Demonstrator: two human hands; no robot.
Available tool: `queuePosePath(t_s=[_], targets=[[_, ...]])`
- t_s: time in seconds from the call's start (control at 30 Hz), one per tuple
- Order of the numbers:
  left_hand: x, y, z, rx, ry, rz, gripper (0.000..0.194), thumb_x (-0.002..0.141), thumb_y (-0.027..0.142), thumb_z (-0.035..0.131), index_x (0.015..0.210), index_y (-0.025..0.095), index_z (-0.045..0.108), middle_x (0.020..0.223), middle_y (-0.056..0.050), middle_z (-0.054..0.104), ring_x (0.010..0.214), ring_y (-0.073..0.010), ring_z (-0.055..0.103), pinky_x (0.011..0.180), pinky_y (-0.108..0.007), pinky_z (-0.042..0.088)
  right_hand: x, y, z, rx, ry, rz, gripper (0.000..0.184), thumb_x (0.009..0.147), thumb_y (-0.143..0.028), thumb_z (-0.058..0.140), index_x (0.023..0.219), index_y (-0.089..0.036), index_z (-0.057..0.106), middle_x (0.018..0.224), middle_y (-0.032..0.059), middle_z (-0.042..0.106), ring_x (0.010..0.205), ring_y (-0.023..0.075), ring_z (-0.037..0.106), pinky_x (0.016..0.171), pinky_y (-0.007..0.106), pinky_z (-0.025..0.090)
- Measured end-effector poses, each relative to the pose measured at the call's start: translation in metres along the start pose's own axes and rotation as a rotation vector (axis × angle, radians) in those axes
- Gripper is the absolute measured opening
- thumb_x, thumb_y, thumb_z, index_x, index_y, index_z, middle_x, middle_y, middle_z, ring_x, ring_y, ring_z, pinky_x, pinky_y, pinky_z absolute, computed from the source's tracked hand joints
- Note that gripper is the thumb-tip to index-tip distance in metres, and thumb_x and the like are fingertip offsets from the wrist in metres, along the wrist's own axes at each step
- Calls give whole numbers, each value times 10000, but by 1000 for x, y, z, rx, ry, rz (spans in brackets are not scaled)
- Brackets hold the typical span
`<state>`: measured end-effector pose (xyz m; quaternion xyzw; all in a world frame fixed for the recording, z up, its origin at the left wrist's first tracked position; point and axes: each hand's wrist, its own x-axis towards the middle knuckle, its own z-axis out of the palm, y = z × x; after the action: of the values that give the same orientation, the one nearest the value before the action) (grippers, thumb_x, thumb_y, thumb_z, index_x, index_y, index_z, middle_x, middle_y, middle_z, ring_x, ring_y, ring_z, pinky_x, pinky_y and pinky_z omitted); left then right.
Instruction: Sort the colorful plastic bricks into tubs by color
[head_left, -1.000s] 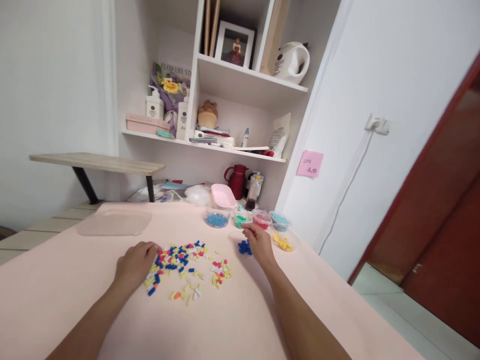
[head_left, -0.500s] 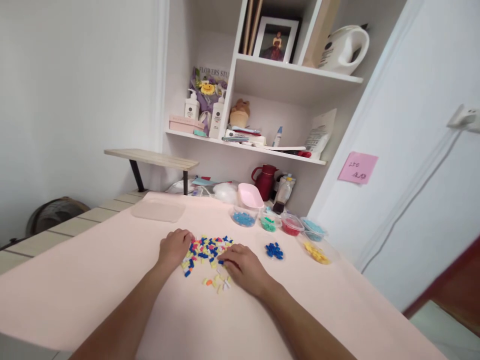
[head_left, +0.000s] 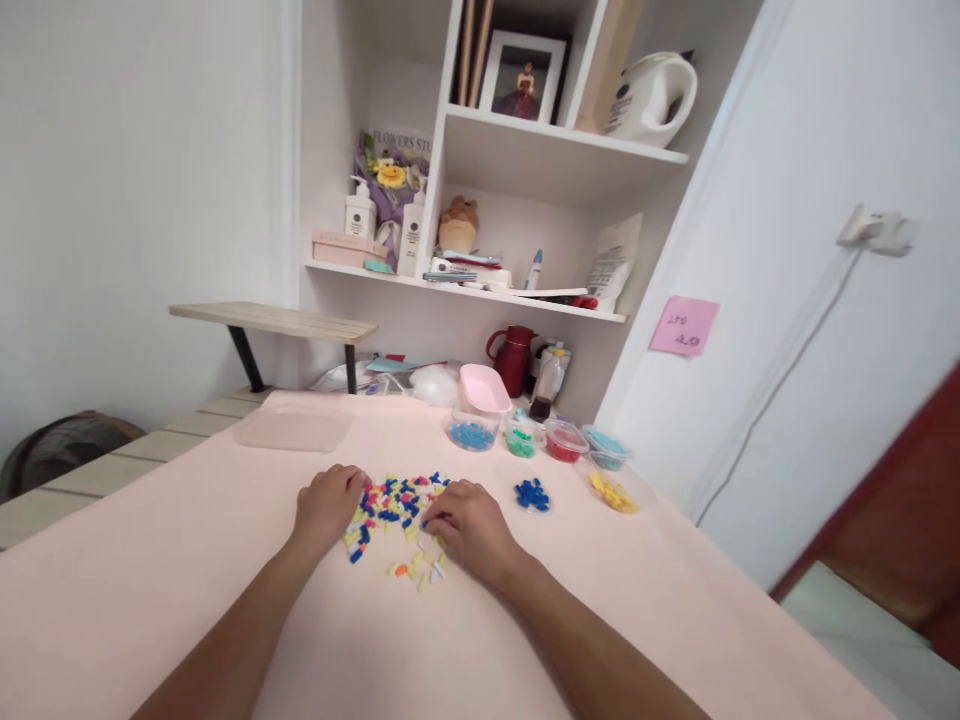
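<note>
A mixed pile of small blue, yellow, pink, white and orange pieces (head_left: 397, 500) lies on the pink table cover. My left hand (head_left: 327, 508) rests at the pile's left edge, its fingers curled together; what they hold, if anything, is hidden. At the right side of the pile, my right hand (head_left: 474, 522) pinches a small blue piece (head_left: 425, 524) between thumb and finger. Just beyond that hand, blue pieces (head_left: 532, 494) are gathered in a shallow clear dish. A few yellow, white and orange pieces (head_left: 420, 568) lie scattered nearer to me.
Along the back stand clear tubs of light blue (head_left: 471, 435), green (head_left: 521, 442), red (head_left: 565, 440) and turquoise pieces (head_left: 606, 445). Yellow pieces (head_left: 613, 493) sit at the right. A pink box (head_left: 484, 390), red jug (head_left: 513, 360) and clear lid (head_left: 292, 430) are farther back.
My right hand has come left from the blue pieces' dish to the mixed pile and now pinches a blue piece. My left hand stays by the pile. The camera view has turned.
</note>
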<state>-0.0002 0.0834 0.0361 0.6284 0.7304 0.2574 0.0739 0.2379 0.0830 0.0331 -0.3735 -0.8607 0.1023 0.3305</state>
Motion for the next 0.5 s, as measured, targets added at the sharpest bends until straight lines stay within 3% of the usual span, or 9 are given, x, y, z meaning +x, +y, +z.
queuePosePath(t_s=[0.1,0.23,0.37,0.5], targets=[[3,-1,-2,2,-20,3,420,872,330,315,865,278,732,1090,-37,710,1049,-267,599,804,-366,419,4,15,-23,113,177,86,125,811,-190,622,796,-243,735,829,30,704,831,184,609,787,298,438],[14,-9,2,-35,-40,2,387,856,391,357,885,293,730,1115,-18,712,1084,-267,598,832,-357,439,-3,53,-67,71,445,271,145,822,-275,598,785,-227,729,837,39,707,781,186,605,741,297,458],[22,-16,5,-47,-41,22,382,839,414,378,866,286,737,1077,-28,728,1071,-280,612,851,-374,456,-20,89,-92,-9,541,379,154,804,-281,593,765,-220,729,818,39,704,787,196,601,774,323,449],[26,-20,7,-28,-34,31,385,834,423,379,864,293,740,1081,-12,733,1076,-276,622,859,-370,473,-26,109,-93,-51,581,450,129,775,-247,614,732,-243,735,803,26,705,804,200,601,791,325,437]])
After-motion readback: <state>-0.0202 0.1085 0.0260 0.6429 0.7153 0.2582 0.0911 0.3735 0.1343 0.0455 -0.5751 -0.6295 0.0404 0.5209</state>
